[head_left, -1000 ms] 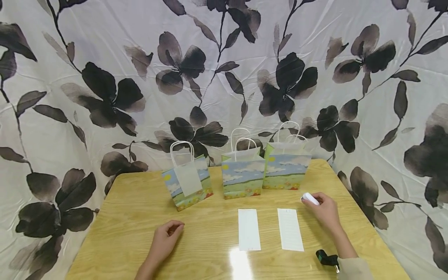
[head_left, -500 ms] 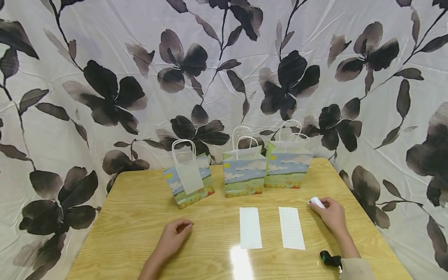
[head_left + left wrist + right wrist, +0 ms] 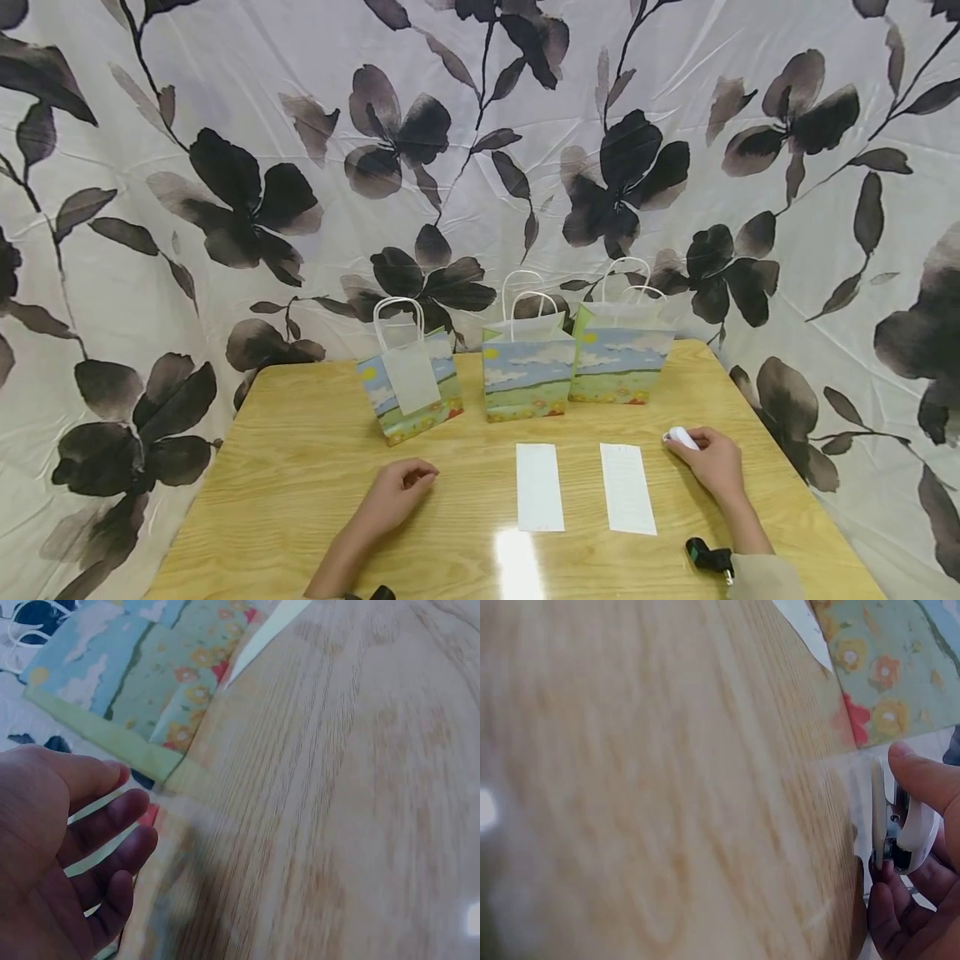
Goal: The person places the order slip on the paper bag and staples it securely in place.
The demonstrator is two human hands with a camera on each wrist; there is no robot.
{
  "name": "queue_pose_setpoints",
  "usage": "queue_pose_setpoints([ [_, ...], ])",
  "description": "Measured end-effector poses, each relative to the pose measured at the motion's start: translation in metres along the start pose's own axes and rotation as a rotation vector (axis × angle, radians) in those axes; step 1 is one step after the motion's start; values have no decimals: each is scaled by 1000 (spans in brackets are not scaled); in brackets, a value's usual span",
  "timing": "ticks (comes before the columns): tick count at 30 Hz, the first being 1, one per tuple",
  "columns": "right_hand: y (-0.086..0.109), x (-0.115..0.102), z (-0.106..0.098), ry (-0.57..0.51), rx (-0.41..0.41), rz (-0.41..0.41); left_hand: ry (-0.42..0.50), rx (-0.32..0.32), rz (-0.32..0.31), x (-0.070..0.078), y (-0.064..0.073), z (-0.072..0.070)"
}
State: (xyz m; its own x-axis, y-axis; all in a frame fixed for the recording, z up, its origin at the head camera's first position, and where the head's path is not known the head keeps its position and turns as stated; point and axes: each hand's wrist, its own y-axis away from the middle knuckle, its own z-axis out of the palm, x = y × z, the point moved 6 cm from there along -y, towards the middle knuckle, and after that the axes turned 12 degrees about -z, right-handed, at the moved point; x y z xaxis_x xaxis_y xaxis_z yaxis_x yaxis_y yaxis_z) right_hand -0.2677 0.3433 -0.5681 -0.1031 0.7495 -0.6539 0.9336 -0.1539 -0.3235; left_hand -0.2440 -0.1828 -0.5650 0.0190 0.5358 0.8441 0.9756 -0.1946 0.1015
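Note:
My right hand (image 3: pixel 712 462) grips a small white stapler (image 3: pixel 682 437) above the table's right side. In the right wrist view the stapler (image 3: pixel 904 821) shows metal parts between its white halves, with the thumb along one side and fingers behind it. Over the table at left centre, my left hand (image 3: pixel 401 492) hangs with loosely curled fingers and holds nothing. Two white paper slips, one plain (image 3: pixel 540 487) and one faintly lined (image 3: pixel 628 489), lie between the hands.
Three landscape-print paper gift bags stand at the back: a left one (image 3: pixel 450 379) with a white slip (image 3: pixel 412 379) on its front, a middle one (image 3: pixel 528 379) and a right one (image 3: pixel 622 367). A black device (image 3: pixel 707 557) sits by the right wrist. Floral cloth (image 3: pixel 480 192) hangs behind.
My left hand has moved right and slightly up across the table. The right hand, still holding the stapler, has shifted a little right. The bags and slips stay in place.

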Motion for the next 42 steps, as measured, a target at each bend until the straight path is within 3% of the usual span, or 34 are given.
queue_pose_setpoints([
  [8, 0, 4, 4, 9, -19, 4, -44, -62, 0, 12, -15, 21],
  [16, 7, 7, 3, 17, -55, -1, -125, -83, 80, 32, -35, 52],
  [22, 14, 10, 6, 11, -115, 13, -164, -97, 61, 41, -46, 76],
  [32, -1, -5, 9, 1, -170, -18, -165, -52, 61, 56, -71, 89],
  [35, -1, -14, 6, 35, -170, -57, -158, -51, 59, 56, -75, 93],
  [39, -4, -27, 1, 99, -97, -168, -123, -26, 76, 58, -80, 97],
  [42, -6, -40, 2, 84, -65, -224, -111, -2, 72, 59, -83, 99],
])
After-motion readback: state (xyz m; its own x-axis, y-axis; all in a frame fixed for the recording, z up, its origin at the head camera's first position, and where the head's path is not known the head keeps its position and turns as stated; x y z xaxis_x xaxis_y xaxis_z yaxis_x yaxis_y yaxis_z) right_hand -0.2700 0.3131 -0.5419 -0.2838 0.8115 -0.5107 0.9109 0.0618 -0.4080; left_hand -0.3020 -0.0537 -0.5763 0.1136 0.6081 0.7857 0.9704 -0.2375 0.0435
